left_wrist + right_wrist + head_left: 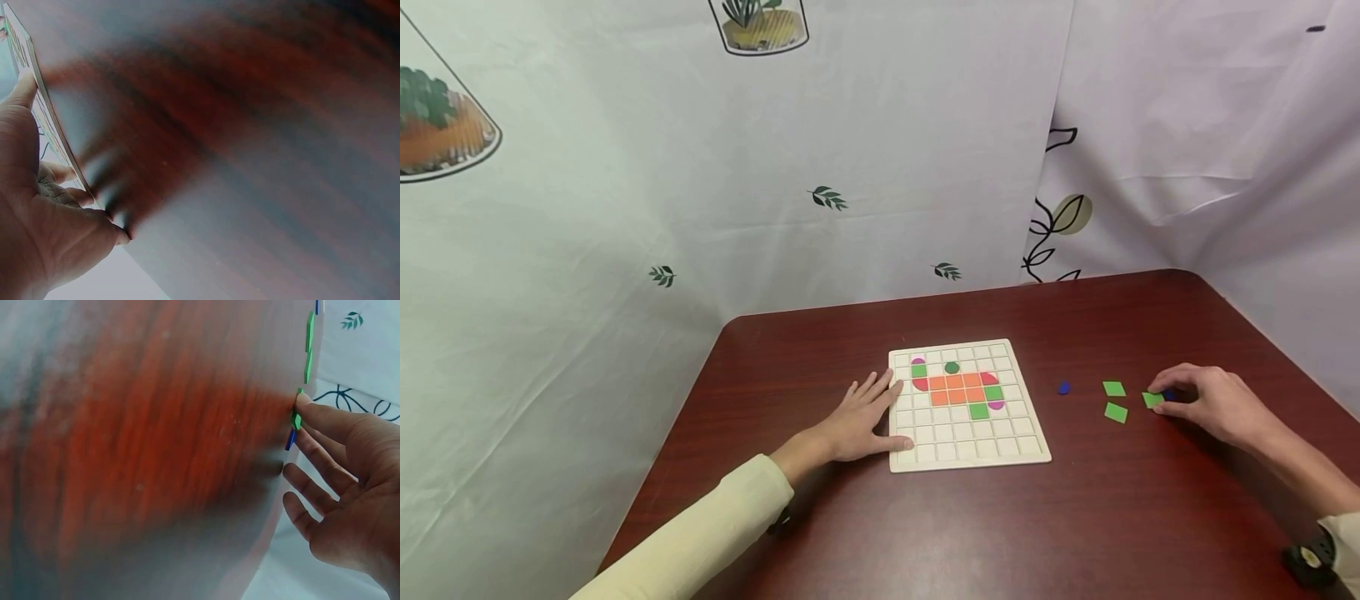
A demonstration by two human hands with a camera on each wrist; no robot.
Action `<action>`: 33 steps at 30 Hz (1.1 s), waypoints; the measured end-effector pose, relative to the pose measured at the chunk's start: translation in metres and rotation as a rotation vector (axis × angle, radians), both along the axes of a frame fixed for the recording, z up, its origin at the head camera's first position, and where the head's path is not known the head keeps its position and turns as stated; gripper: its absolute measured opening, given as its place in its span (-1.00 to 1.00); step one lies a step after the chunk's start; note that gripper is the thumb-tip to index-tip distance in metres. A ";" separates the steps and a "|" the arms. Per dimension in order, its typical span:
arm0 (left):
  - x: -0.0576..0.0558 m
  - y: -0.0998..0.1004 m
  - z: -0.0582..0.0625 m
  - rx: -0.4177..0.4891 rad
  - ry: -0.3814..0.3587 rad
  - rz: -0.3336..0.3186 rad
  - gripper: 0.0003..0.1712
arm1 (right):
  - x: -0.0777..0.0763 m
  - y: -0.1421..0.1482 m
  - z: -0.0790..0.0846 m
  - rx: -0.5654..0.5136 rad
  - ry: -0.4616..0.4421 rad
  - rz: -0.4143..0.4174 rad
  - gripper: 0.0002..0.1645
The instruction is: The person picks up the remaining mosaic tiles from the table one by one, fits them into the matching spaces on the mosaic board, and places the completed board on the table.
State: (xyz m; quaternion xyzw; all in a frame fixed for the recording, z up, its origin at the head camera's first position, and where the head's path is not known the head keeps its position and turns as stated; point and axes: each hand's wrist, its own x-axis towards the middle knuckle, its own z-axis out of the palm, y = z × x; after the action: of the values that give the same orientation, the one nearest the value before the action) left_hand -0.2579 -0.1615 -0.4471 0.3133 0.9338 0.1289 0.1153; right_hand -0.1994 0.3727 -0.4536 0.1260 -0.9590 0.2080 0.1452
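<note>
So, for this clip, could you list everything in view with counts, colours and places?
Table: one, reddish brown, lower half
Cloth: count unclear, whitish with plant prints, behind the table
Board: one, cream, on the table
Orange squares: six, on the board
Green squares: six, three on the board, three right of it
Red pieces: two, on the board
Pink pieces: two, on the board
Round piece: one, dark green, on the board
Blue pieces: two, right of the board
Wrist straps: two, black
Sleeves: two, cream
Left hand: one, on the board's left edge
Right hand: one, pinching a green square

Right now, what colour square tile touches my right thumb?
A green square tile, clearest in head view.
</note>
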 end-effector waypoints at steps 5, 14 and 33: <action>0.000 0.000 -0.001 -0.003 0.004 -0.001 0.19 | 0.001 -0.001 0.003 -0.029 -0.056 -0.039 -0.71; 0.000 0.000 -0.001 -0.006 0.001 0.002 0.19 | 0.003 -0.004 0.004 -0.052 -0.080 -0.078 -0.72; 0.000 0.000 -0.002 -0.013 0.004 0.004 0.19 | 0.004 -0.005 0.010 -0.095 -0.062 -0.116 -0.84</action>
State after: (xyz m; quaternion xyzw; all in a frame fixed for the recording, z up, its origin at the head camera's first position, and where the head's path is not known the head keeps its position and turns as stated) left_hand -0.2581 -0.1617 -0.4489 0.3109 0.9354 0.1226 0.1151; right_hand -0.1951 0.3679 -0.4434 0.0565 -0.9578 0.2485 0.1332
